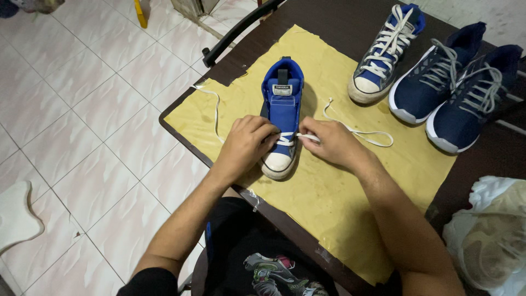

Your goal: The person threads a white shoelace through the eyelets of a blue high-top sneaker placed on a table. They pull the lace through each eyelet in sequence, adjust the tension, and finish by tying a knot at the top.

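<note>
1. Four shoes stand on the dark table (339,22): one blue high-top sneaker (281,118) in the middle, one matching laced high-top (386,52) farther right, and two navy running shoes (457,90) side by side at the far right.
2. One yellow sheet (334,186) covers the table's middle; the blue high-top sneaker sits on it, toe toward the person.
3. One white lace (356,130) runs across the sneaker's lowest eyelets, one end trailing left, the other looping right on the sheet.
4. The left hand (245,145) is curled closed over the sneaker's left side, fingers pinching the lace at the toe end.
5. The right hand (333,143) is closed, pinching the lace just right of the sneaker.
6. One white plastic bag (490,235) lies at the near right.
</note>
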